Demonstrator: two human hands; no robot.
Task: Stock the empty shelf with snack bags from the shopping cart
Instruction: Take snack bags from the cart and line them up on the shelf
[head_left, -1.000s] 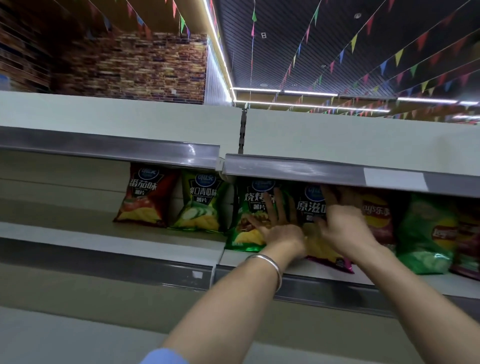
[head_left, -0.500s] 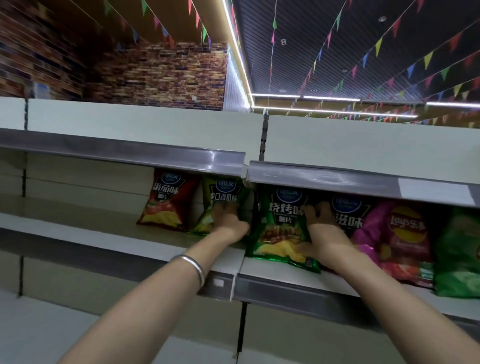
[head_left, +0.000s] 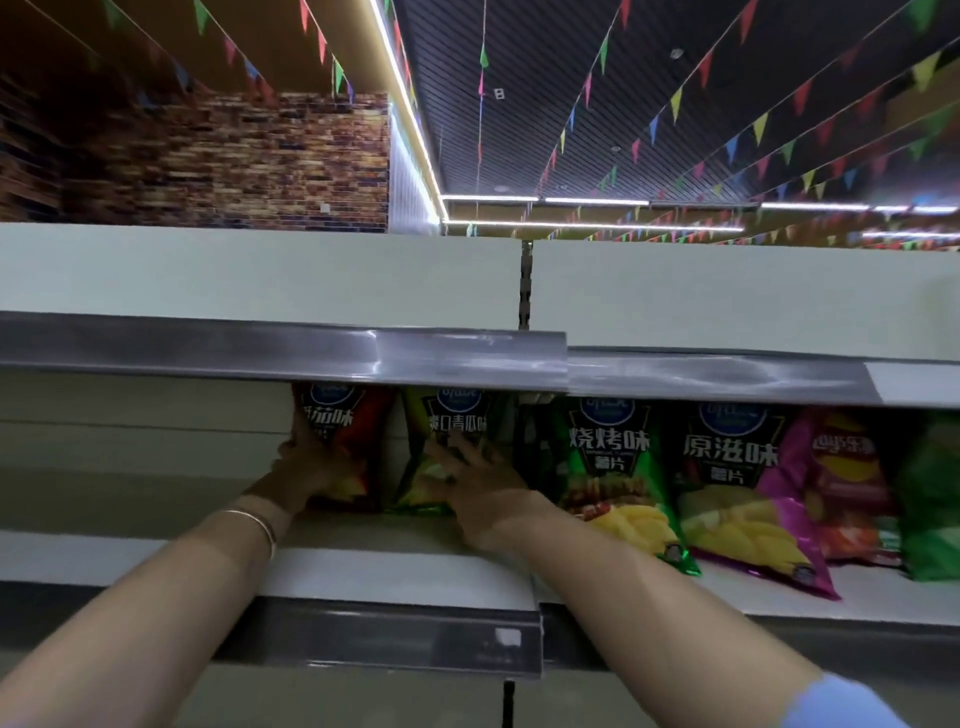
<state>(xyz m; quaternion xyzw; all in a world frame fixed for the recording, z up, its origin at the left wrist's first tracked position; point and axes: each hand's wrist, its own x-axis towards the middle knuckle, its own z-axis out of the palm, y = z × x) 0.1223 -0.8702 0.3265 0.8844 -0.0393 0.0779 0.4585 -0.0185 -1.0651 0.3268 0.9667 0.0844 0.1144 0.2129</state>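
A row of snack bags stands on the white shelf (head_left: 156, 558) under the upper shelf's grey rail. My left hand (head_left: 306, 470) rests on the lower left of the red bag (head_left: 358, 431), fingers up along its left edge. My right hand (head_left: 483, 493) lies with spread fingers on the yellow-green bag (head_left: 457, 423) beside it. To the right lean a dark green bag (head_left: 608, 467), a black and purple bag (head_left: 727, 478), a pink bag (head_left: 841, 483) and a green bag (head_left: 930, 499). The rail hides the bags' tops. No shopping cart is in view.
The upper shelf's grey rail (head_left: 208, 345) hangs low over the bags. Left of the red bag the shelf is bare. A grey price rail (head_left: 363, 639) runs along the shelf's front edge. Brick wall and pennant strings are overhead.
Both hands moved one bag left: the left from the yellow-green bag to the red bag, the right from the dark green bag to the yellow-green bag. The view shifted left and closer.
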